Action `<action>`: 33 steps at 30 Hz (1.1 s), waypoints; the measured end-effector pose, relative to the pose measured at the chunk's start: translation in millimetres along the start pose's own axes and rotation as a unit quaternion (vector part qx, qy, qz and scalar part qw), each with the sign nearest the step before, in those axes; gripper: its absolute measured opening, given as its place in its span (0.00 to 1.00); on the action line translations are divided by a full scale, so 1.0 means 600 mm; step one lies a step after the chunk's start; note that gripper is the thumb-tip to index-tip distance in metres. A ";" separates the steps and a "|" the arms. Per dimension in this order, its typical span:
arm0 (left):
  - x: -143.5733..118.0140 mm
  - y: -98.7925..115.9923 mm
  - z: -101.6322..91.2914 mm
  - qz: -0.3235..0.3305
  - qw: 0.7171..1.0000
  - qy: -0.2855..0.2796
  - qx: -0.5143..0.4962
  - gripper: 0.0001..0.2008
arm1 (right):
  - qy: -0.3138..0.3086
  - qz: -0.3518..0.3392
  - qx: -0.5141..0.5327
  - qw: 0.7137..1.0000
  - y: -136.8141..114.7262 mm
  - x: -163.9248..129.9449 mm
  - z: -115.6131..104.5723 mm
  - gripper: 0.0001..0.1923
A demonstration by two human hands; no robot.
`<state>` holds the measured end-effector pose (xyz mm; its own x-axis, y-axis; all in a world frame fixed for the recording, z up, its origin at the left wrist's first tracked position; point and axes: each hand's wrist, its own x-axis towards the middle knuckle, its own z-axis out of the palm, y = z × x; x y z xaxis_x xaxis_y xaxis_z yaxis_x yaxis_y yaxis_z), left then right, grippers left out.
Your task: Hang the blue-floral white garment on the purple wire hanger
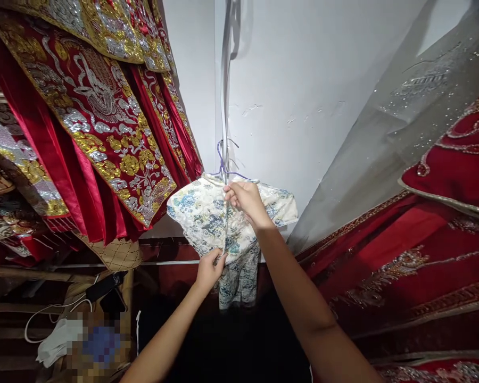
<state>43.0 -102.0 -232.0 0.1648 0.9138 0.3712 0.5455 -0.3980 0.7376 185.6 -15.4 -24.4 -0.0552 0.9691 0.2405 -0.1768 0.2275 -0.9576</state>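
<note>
Your right grip (pixel 243 199) pinches the top front of the floral dress (pixel 207 213) just below its collar, arm stretched far up from the near right. Your left grip (pixel 209 268) pinches the same front seam lower down, forearm rising from the near left. That dress hangs on a purple hanger (pixel 222 159) against the white wall (pixel 303 80), between red embroidered robes (pixel 99 117) on the left and right. Its hem fades into shadow, and the fingertips are buried in fabric.

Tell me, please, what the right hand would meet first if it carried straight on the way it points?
The right hand already pinches the floral dress near the collar; straight on, it likely meets the hanger, then the white wall. Depth is unclear.
</note>
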 end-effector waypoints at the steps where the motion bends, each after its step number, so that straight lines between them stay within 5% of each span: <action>1: 0.009 0.005 -0.012 0.008 0.998 -0.038 0.047 0.14 | 0.005 -0.010 0.015 1.000 -0.003 0.002 0.007 0.13; 4: 0.052 0.028 -0.049 0.012 0.971 -0.160 0.178 0.11 | 0.018 -0.033 0.043 0.998 -0.004 -0.007 0.017 0.14; 7: 0.100 0.053 -0.067 0.012 0.953 -0.213 0.214 0.09 | 0.025 -0.058 0.043 0.997 -0.016 -0.014 0.017 0.14; 15: 0.139 0.100 -0.053 0.038 0.964 -0.192 0.178 0.12 | 0.008 -0.059 -0.008 0.998 -0.031 -0.016 0.002 0.15; 18: 0.168 0.139 -0.105 0.087 0.987 -0.075 0.115 0.05 | 0.005 -0.049 -0.022 0.999 -0.018 -0.027 -0.010 0.12; 20: 0.198 0.171 -0.150 0.145 0.987 0.054 0.051 0.13 | -0.001 -0.055 -0.042 0.998 -0.018 -0.033 -0.014 0.11; 22: 0.228 0.196 -0.189 0.214 0.972 0.099 0.018 0.18 | -0.013 -0.062 -0.064 0.996 -0.019 -0.037 -0.012 0.11; 26: 0.264 0.202 -0.227 0.302 0.949 0.026 0.090 0.11 | -0.008 -0.071 -0.094 0.993 0.016 -0.036 0.001 0.11; 33: 0.259 0.145 -0.226 0.288 0.939 -0.036 0.186 0.12 | 0.015 -0.068 -0.124 0.990 0.084 -0.038 0.015 0.15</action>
<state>4.7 -5.9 -33.8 0.5690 0.5638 0.5986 0.5955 -0.7845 0.1728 169.4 -26.6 -76.5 -0.0170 0.9292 0.3692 0.0658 0.3695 -0.9269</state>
